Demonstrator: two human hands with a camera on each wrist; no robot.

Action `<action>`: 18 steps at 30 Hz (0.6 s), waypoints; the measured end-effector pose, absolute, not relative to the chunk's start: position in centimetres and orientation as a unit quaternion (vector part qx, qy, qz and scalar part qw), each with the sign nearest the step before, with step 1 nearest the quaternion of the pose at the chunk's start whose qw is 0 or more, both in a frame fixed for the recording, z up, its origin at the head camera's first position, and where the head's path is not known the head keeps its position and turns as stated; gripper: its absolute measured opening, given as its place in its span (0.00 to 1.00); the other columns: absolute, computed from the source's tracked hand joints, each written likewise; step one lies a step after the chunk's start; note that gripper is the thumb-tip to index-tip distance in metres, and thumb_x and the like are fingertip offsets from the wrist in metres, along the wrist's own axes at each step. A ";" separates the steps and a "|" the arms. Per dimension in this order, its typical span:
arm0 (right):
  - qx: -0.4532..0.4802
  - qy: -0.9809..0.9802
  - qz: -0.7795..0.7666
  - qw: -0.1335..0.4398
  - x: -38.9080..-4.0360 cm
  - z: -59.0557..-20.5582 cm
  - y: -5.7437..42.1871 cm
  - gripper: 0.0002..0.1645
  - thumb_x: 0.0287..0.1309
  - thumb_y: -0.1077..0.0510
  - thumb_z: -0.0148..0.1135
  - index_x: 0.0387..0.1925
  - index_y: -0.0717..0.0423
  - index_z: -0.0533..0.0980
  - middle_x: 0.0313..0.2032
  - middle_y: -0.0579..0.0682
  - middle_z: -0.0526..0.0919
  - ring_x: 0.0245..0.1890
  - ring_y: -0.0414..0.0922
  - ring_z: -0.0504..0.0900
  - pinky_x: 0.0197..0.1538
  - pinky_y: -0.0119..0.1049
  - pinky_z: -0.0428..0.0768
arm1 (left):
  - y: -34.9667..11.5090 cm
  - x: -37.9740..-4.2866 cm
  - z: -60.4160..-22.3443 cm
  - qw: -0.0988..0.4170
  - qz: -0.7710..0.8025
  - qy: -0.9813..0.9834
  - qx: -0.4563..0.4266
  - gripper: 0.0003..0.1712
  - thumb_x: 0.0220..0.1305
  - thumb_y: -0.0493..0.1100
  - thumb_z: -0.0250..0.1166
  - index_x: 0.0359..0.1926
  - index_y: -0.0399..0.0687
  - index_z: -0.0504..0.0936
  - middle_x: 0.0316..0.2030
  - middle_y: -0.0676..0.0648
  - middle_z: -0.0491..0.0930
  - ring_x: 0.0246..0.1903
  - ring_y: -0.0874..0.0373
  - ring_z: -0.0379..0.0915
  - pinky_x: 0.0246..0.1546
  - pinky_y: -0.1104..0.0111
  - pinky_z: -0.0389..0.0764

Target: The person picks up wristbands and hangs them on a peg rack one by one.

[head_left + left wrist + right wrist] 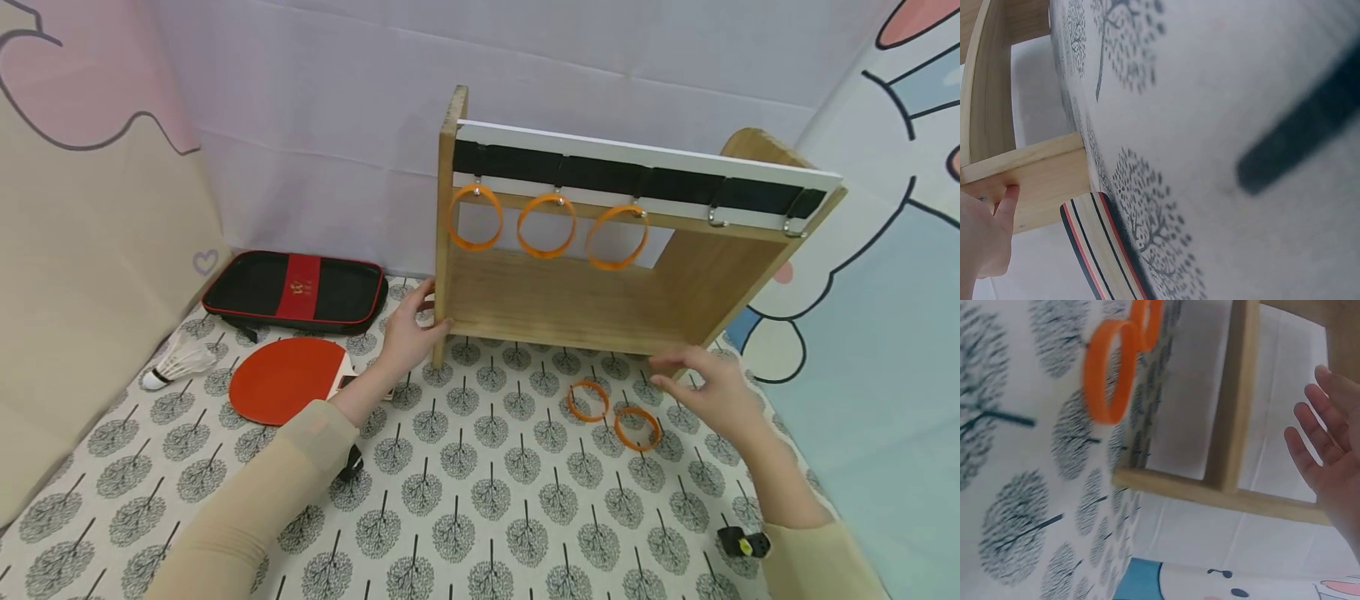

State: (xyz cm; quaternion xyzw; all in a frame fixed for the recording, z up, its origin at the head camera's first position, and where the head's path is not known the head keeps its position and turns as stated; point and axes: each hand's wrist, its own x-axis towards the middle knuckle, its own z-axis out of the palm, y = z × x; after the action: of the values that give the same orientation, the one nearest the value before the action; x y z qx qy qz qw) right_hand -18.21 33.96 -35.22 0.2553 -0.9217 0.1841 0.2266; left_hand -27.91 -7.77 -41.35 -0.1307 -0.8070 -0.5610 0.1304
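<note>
A wooden rack (555, 292) stands at the back, with a white strip and a row of metal hooks along its top front. Three orange rings (546, 227) hang from the left hooks; the two right hooks (718, 218) hold nothing. My left hand (408, 329) grips the rack's left side panel, its thumb at the front edge. By the rack's lower right corner is my right hand (708, 387), its fingers extended and spread in the right wrist view. Two more orange rings (637, 428) lie on the tablecloth, left of the right hand.
On the left are a red table tennis bat (281, 379), a shuttlecock (178, 362) and a black case (341, 292) with a red band. A small black object (742, 542) lies beside the right forearm, another (351, 463) by the left sleeve. Printed curtains surround the table.
</note>
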 end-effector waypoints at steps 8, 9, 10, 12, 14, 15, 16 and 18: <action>0.297 -0.931 0.147 0.151 -19.0 -38.4 36.1 0.16 0.44 0.67 0.71 0.39 0.55 0.81 0.36 0.48 0.85 0.36 0.47 0.82 0.36 0.46 0.85 | -7.7 -27.8 -41.2 0.129 -0.557 -0.810 -0.130 0.43 0.57 0.40 0.67 0.71 0.53 0.58 0.64 0.48 0.66 0.57 0.51 0.70 0.47 0.66 0.83; 0.295 -0.933 0.152 0.139 -19.1 -38.7 36.2 0.15 0.45 0.67 0.70 0.38 0.56 0.82 0.36 0.48 0.85 0.36 0.48 0.82 0.36 0.46 0.85 | -7.7 -27.8 -41.2 0.129 -0.557 -0.810 -0.129 0.43 0.57 0.40 0.67 0.71 0.53 0.58 0.64 0.48 0.66 0.57 0.51 0.70 0.47 0.66 0.83; 0.289 -0.936 0.153 0.129 -19.2 -39.1 36.4 0.14 0.46 0.67 0.70 0.38 0.56 0.82 0.36 0.48 0.85 0.36 0.47 0.82 0.37 0.46 0.85 | -7.8 -27.8 -41.3 0.128 -0.557 -0.810 -0.130 0.43 0.57 0.40 0.67 0.71 0.53 0.58 0.64 0.48 0.66 0.57 0.51 0.70 0.47 0.65 0.83; 0.277 -0.942 0.158 0.106 -19.2 -39.6 36.6 0.13 0.47 0.67 0.69 0.38 0.57 0.82 0.36 0.49 0.85 0.37 0.48 0.81 0.38 0.46 0.85 | -7.8 -27.9 -41.3 0.127 -0.558 -0.809 -0.132 0.43 0.57 0.40 0.67 0.71 0.53 0.58 0.64 0.47 0.66 0.57 0.51 0.69 0.47 0.65 0.83; 0.262 -0.948 0.164 0.082 -19.3 -40.0 36.8 0.12 0.49 0.67 0.68 0.39 0.57 0.82 0.36 0.49 0.84 0.37 0.49 0.81 0.39 0.47 0.84 | -7.8 -27.8 -41.2 0.126 -0.558 -0.809 -0.133 0.43 0.57 0.40 0.67 0.72 0.53 0.57 0.64 0.47 0.66 0.58 0.51 0.69 0.47 0.65 0.83; 0.260 -0.949 0.166 0.071 -19.4 -40.2 36.9 0.12 0.49 0.67 0.68 0.38 0.57 0.82 0.36 0.49 0.84 0.37 0.49 0.81 0.39 0.48 0.84 | -7.8 -27.8 -41.2 0.126 -0.558 -0.809 -0.133 0.44 0.56 0.39 0.67 0.72 0.52 0.57 0.64 0.47 0.66 0.58 0.51 0.69 0.47 0.65 0.83; 0.258 -0.950 0.165 0.062 -19.5 -40.3 36.9 0.12 0.49 0.67 0.68 0.38 0.57 0.82 0.36 0.49 0.84 0.36 0.49 0.81 0.39 0.48 0.84 | -7.8 -27.8 -41.1 0.126 -0.558 -0.809 -0.132 0.44 0.56 0.40 0.67 0.72 0.52 0.57 0.64 0.47 0.65 0.58 0.51 0.69 0.47 0.65 0.83; 0.257 -0.951 0.163 0.050 -19.7 -40.6 36.8 0.11 0.49 0.66 0.68 0.37 0.57 0.82 0.34 0.49 0.84 0.35 0.48 0.81 0.38 0.46 0.84 | -7.8 -27.8 -41.1 0.125 -0.558 -0.810 -0.131 0.44 0.56 0.39 0.67 0.71 0.52 0.57 0.64 0.47 0.65 0.58 0.50 0.69 0.47 0.65 0.83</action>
State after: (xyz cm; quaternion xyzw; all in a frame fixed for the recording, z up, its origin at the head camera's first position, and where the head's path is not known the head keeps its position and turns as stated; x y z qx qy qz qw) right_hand -19.72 36.83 -40.65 0.2568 -0.9513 0.1628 0.0503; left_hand -27.77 -7.80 -41.05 -0.1309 -0.8098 -0.5581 0.1251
